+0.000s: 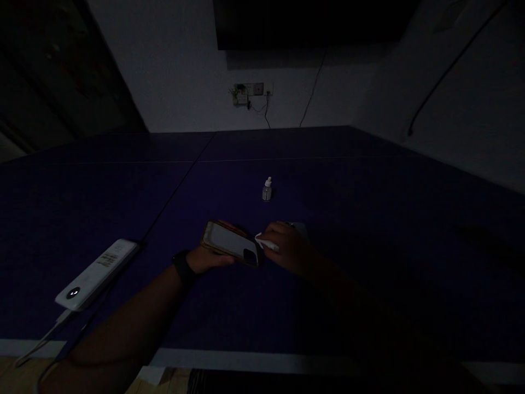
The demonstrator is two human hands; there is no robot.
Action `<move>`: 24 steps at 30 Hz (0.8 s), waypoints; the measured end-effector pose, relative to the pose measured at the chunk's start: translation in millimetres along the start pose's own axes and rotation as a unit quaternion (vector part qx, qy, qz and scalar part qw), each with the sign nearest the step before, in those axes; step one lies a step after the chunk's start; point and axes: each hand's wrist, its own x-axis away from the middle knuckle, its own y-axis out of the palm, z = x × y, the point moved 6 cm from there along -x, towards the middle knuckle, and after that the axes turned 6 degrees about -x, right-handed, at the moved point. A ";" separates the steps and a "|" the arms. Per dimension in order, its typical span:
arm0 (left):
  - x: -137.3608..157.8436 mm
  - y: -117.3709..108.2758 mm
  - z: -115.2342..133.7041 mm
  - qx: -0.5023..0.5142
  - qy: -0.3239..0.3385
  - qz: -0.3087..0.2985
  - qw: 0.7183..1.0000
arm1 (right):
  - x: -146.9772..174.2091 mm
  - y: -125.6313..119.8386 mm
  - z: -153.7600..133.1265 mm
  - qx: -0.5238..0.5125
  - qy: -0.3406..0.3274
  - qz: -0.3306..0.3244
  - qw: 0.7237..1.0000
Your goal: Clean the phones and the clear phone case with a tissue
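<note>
My left hand [209,258], with a dark band on its wrist, is closed around a phone case [227,241] with a pale back, a brownish rim and a dark camera area at its lower right corner. It is tilted above the dark blue tabletop [229,191]; whether a phone sits inside I cannot tell. Just right of it, my right hand [287,249] pinches a small white item [267,242], perhaps a folded wipe, its tip near the case's edge. Partly hidden behind that hand lies a flat, pale grey object [301,228]. The room is very dim.
A small dropper-like bottle [267,191] with a white top stands beyond my hands. On the left lies a white power bank [98,273] with a lit display and a plugged cable [45,336]. Wall sockets [252,90] and a dark screen [311,24] are at the back.
</note>
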 end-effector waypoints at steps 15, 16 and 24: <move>-3.8 8.3 43.9 -0.554 -0.002 -0.070 0.829 | 0.0 -66.2 5.0 -0.086 0.027 0.174 0.981; -4.1 9.6 42.1 -0.575 -0.001 -0.078 0.815 | -0.6 -74.2 3.3 -0.092 0.027 0.172 0.980; -5.7 12.6 29.1 -0.526 0.021 -0.139 0.839 | 4.0 -91.4 -3.2 -0.089 0.038 0.013 0.995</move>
